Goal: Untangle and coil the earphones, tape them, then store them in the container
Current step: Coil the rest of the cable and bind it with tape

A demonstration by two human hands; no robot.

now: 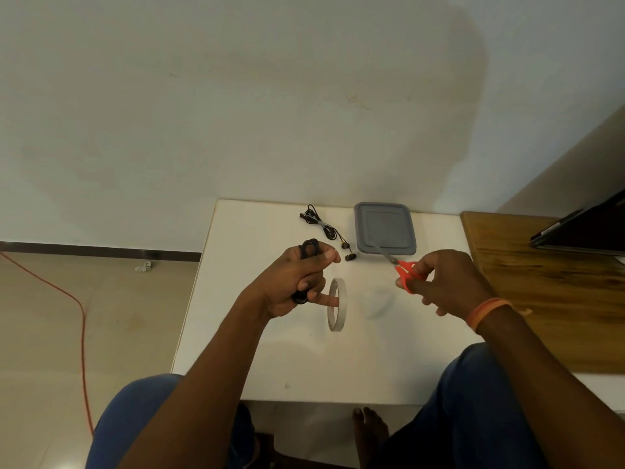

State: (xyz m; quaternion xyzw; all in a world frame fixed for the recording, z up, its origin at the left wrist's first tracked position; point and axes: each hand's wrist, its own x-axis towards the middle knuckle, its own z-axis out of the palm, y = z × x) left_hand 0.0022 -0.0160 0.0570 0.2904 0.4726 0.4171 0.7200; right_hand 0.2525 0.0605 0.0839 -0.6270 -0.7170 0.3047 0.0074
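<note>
White table by a bare wall: left hand squeezes the coiled black earphones so they stay wound, right hand grips red scissors to cut tape from the roll

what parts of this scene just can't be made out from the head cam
- Black coiled earphones, head view: the left hand grips them, and its fingers cover most of the coil, so any tape on it cannot be seen.
- Red-handled scissors: right hand covers part of the handles.
- Grey lidded container: the lid hides its contents.
- Dark flat device: cut off by the right edge.
- White tape roll: its loose end is too small to find.
</note>
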